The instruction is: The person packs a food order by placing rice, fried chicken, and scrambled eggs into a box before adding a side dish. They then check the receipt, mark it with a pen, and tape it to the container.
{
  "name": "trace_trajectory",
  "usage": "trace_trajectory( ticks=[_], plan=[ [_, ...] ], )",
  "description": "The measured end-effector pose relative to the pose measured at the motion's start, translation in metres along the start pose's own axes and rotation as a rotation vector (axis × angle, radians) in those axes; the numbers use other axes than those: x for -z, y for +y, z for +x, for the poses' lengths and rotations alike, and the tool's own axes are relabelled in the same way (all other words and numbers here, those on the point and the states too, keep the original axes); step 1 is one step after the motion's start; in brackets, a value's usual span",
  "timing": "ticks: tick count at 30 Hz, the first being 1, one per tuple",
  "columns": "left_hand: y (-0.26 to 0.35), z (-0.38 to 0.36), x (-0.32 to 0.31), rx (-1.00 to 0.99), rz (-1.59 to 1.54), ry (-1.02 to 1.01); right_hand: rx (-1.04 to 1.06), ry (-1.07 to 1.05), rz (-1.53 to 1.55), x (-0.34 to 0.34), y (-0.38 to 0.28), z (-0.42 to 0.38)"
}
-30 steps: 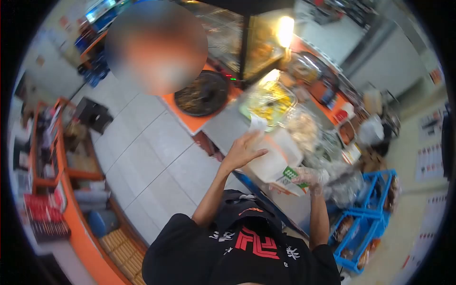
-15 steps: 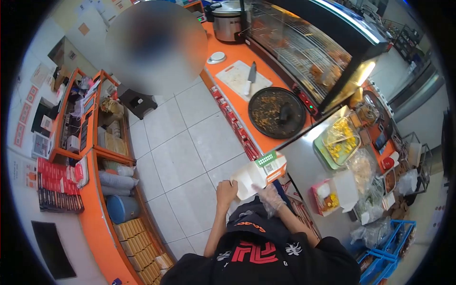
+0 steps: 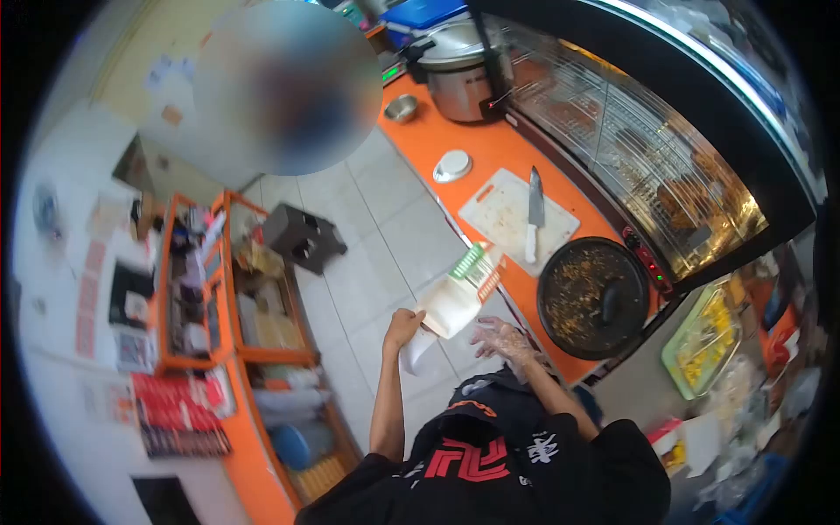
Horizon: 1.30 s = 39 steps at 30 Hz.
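Note:
My bare left hand [image 3: 403, 327] grips the near-left edge of an open paper food box [image 3: 450, 306], white inside with green and orange printing on its far flap. The box is held in the air over the floor, beside the orange counter. My right hand [image 3: 506, 341], in a clear plastic glove, is just to the right of the box with its fingers apart and nothing in them. Ahead on the counter, a knife [image 3: 535, 214] lies on a white cutting board [image 3: 492, 210]. Next to it is a round black pan [image 3: 569, 328] with brown crumbs and a dark lump.
A glass warming cabinet [image 3: 612, 149] with fried food stands along the right. Behind are a large cooker [image 3: 459, 83], a small scale [image 3: 452, 165] and a metal bowl [image 3: 401, 108]. A green tray [image 3: 678, 354] of yellow food sits at right. A person with a blurred face stands far left.
My view has swung right and toward the counter. My right hand has come away from the box, which stays in my left hand.

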State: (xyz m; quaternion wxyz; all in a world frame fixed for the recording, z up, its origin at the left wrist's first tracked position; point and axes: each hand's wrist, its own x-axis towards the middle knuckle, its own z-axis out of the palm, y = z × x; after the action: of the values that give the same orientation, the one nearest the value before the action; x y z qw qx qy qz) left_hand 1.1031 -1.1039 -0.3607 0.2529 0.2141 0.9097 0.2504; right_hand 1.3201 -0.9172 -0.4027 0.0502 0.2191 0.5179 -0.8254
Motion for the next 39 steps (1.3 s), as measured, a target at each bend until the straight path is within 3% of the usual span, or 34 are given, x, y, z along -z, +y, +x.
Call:
trace_trajectory(
  ticks=[5, 8, 10, 12, 17, 19, 21, 23, 25, 29, 32, 34, 36, 38, 39],
  plan=[
    [0.051, 0.208, 0.067, -0.054, 0.024, -0.087, 0.05, 0.114, 0.013, 0.043, -0.06, 0.075],
    [0.073, 0.328, 0.063, -0.273, -0.154, -0.139, 0.252, 0.458, 0.136, 0.076, -0.088, 0.103],
    [0.057, 0.42, 0.042, -0.295, -0.071, -0.06, 0.34, 0.701, 0.264, 0.095, -0.104, 0.127],
    [0.074, 0.476, 0.038, -0.19, -0.143, -0.19, 0.264, 0.85, 0.204, 0.118, -0.13, 0.147],
    [0.088, 0.594, 0.012, -0.144, -0.145, -0.453, 0.401, 0.996, 0.043, 0.141, -0.212, 0.214],
    [0.077, 0.632, 0.006, -0.129, -0.032, -0.577, 0.691, 0.934, 0.034, 0.158, -0.233, 0.271],
    [0.07, 0.654, 0.0, -0.173, 0.104, -0.701, 0.69, 1.22, -0.603, 0.171, -0.274, 0.325],
    [0.035, 0.694, -0.024, -0.392, 0.119, -0.683, 0.794, 1.311, -0.704, 0.144, -0.36, 0.345],
    [0.059, 0.678, 0.006, -0.248, 0.103, -0.765, 0.493, 1.365, -0.689, 0.139, -0.419, 0.362],
    [0.118, 0.678, 0.105, -0.303, 0.491, -0.81, 0.031, 1.462, -0.916, 0.12, -0.5, 0.38],
    [0.167, 0.689, 0.152, -0.616, 0.414, -0.579, 0.02, 1.49, -1.086, 0.201, -0.466, 0.422],
    [0.219, 0.689, 0.165, -0.767, 0.265, -0.495, 0.449, 1.463, -0.455, 0.275, -0.404, 0.464],
    [0.28, 0.678, 0.168, -0.94, 0.11, -0.456, 0.537, 1.516, -0.425, 0.265, -0.412, 0.457],
    [0.333, 0.659, 0.165, -1.118, -0.043, -0.467, 0.227, 1.695, -0.979, 0.175, -0.464, 0.429],
    [0.357, 0.653, 0.16, -1.154, -0.174, -0.616, 0.18, 1.712, -0.959, 0.175, -0.464, 0.426]
  ],
)
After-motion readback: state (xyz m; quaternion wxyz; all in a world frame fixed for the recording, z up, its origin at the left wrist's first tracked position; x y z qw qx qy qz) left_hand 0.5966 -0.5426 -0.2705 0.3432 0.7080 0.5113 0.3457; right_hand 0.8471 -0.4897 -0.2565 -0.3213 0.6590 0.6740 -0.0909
